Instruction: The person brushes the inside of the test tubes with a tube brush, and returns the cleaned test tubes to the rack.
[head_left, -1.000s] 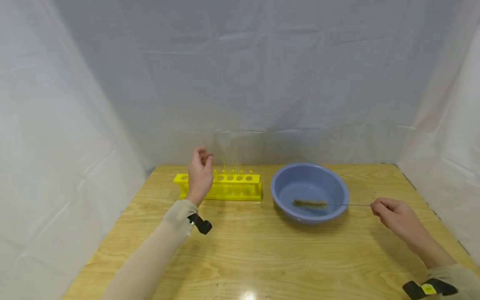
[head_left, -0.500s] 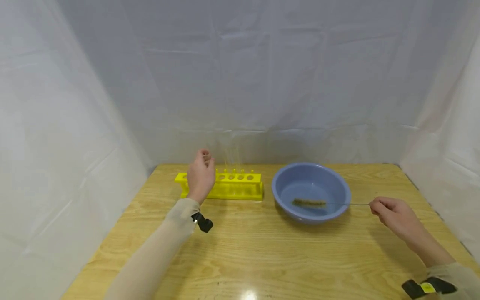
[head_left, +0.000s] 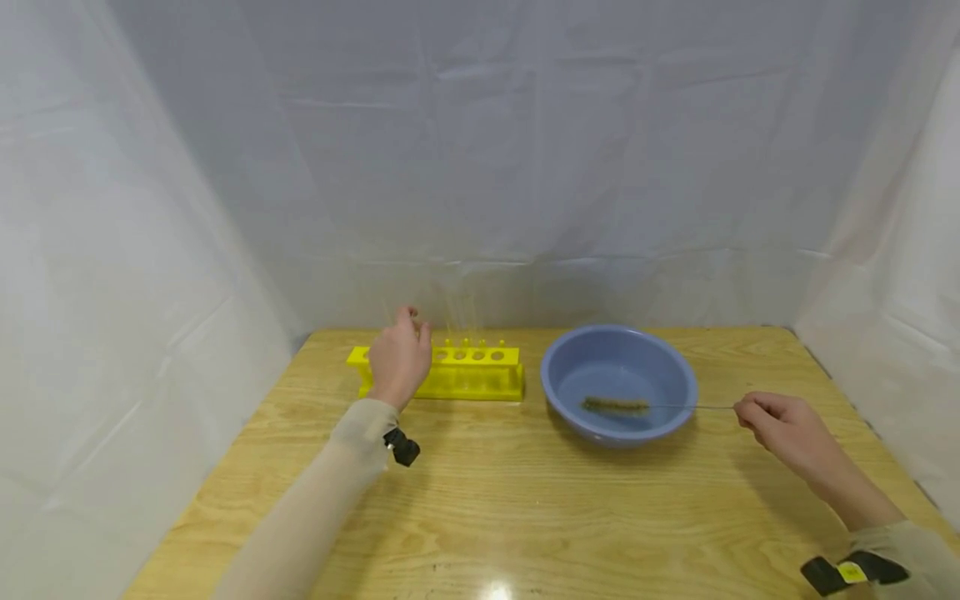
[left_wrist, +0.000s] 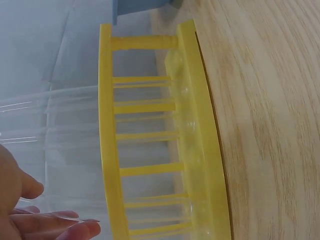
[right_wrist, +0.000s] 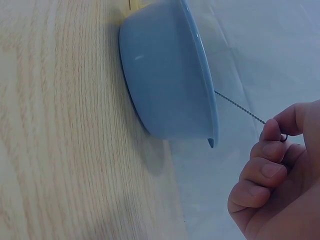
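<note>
My left hand [head_left: 401, 357] is at the left part of a yellow test tube rack [head_left: 472, 382]. In the left wrist view its thumb [left_wrist: 31, 186] stands apart from the loosely bent fingers, with no tube seen gripped. Clear test tubes [left_wrist: 70, 107] stand in the rack, their tops rising above the upper bar. My right hand [head_left: 787, 433] pinches the looped end of a twisted wire handle [right_wrist: 240, 107]. This belongs to a test tube brush [head_left: 617, 405], whose brown bristles lie over the inside of a blue basin [head_left: 618, 333]. In the right wrist view the basin wall hides the bristles.
Basin and rack stand side by side toward the back of a wooden table [head_left: 495, 500], the basin on the right. White sheeting [head_left: 487, 167] hangs behind the table and along both sides.
My left hand has come down slightly over the rack and its fingers have loosened. The right hand and brush have shifted very slightly left.
</note>
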